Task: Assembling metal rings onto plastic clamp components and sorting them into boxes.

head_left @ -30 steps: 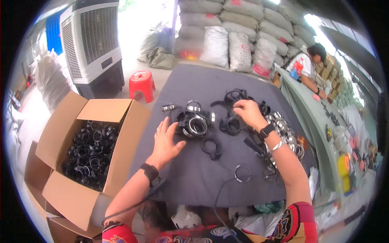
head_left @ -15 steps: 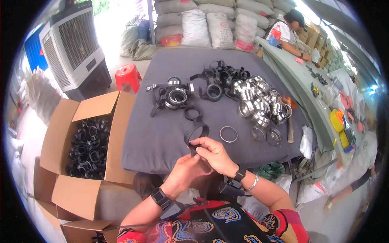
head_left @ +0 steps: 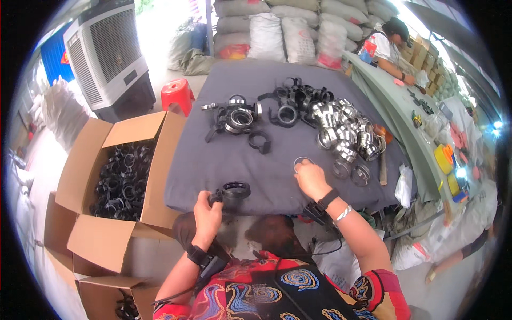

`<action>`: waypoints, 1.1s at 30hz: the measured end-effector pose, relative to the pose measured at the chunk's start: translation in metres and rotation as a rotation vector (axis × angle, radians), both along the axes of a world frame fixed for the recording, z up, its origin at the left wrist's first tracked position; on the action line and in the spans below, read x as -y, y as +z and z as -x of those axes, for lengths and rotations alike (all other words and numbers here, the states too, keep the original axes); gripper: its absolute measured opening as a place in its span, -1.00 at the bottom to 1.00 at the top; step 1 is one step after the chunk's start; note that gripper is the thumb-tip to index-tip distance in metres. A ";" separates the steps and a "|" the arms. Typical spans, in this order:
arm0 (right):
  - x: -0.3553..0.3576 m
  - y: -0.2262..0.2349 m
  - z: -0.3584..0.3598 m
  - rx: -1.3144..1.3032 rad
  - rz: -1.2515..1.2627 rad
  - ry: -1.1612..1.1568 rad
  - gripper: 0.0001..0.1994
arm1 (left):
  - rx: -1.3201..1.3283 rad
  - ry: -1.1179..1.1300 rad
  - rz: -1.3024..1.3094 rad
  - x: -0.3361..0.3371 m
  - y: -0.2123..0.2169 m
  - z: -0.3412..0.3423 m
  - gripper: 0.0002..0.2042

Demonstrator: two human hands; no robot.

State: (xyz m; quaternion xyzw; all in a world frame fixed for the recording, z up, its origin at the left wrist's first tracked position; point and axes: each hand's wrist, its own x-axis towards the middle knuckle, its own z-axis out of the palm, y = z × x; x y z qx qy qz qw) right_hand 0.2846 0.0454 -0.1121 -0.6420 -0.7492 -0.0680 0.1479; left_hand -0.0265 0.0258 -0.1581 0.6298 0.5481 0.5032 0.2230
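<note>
My left hand (head_left: 207, 214) is closed around the stem of a black plastic ring (head_left: 236, 190), which it holds over the near edge of a grey padded table (head_left: 266, 181). At the middle of the table my right hand (head_left: 312, 180) has its fingers closed on a thin silver ring (head_left: 304, 158), mostly hidden by the hand. Another black ring (head_left: 265, 148) lies farther back, beside a small group of black rings with silver rings (head_left: 238, 118). Silver rings (head_left: 344, 130) are heaped to the right, and a pile of black rings (head_left: 301, 98) sits behind them.
At left stands an open cardboard box (head_left: 146, 184) full of black rings. Beyond it are a red stool (head_left: 177, 96) and an air cooler (head_left: 109, 58). A wooden handle (head_left: 383, 169) lies by the silver heap. Someone sits at the green table (head_left: 384, 85) at right.
My hands have moved apart. The left has carried the black ring left; the right has let go of it and reached right to the thin silver ring that lay on the table.
</note>
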 end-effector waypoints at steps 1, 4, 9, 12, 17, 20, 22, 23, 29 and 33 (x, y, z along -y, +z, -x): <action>0.000 -0.003 -0.002 0.003 -0.005 0.038 -0.95 | 0.058 -0.001 0.084 0.011 0.013 -0.005 -0.77; 0.010 0.005 -0.013 -0.016 0.039 0.271 -0.95 | 0.141 -0.001 0.179 0.027 0.018 -0.005 -0.76; 0.014 0.013 -0.032 -0.026 -0.091 0.550 -0.88 | 0.284 -0.082 0.208 0.040 -0.008 0.003 -0.79; 0.019 0.013 -0.019 -0.078 -0.135 0.257 -0.81 | 0.361 -0.164 0.251 0.045 -0.010 0.003 -0.81; 0.016 0.013 0.027 0.005 0.123 -0.111 -0.34 | 0.477 -0.351 0.368 0.042 -0.028 0.007 -0.82; 0.007 0.013 0.033 0.017 0.194 -0.173 -0.36 | 0.536 -0.353 0.430 0.039 -0.030 0.009 -0.84; 0.002 0.022 0.034 0.020 0.271 -0.131 -0.36 | 0.586 -0.359 0.450 0.037 -0.033 0.012 -0.85; 0.002 0.026 0.034 0.022 0.346 -0.096 -0.36 | 0.634 -0.374 0.469 0.036 -0.034 0.013 -0.86; 0.008 0.050 0.055 -0.129 0.316 0.486 -0.35 | 0.727 -0.438 0.560 0.027 -0.028 0.011 -0.86; 0.008 0.065 0.089 -0.167 0.385 0.737 -0.39 | 0.729 -0.458 0.606 0.022 -0.025 0.012 -0.86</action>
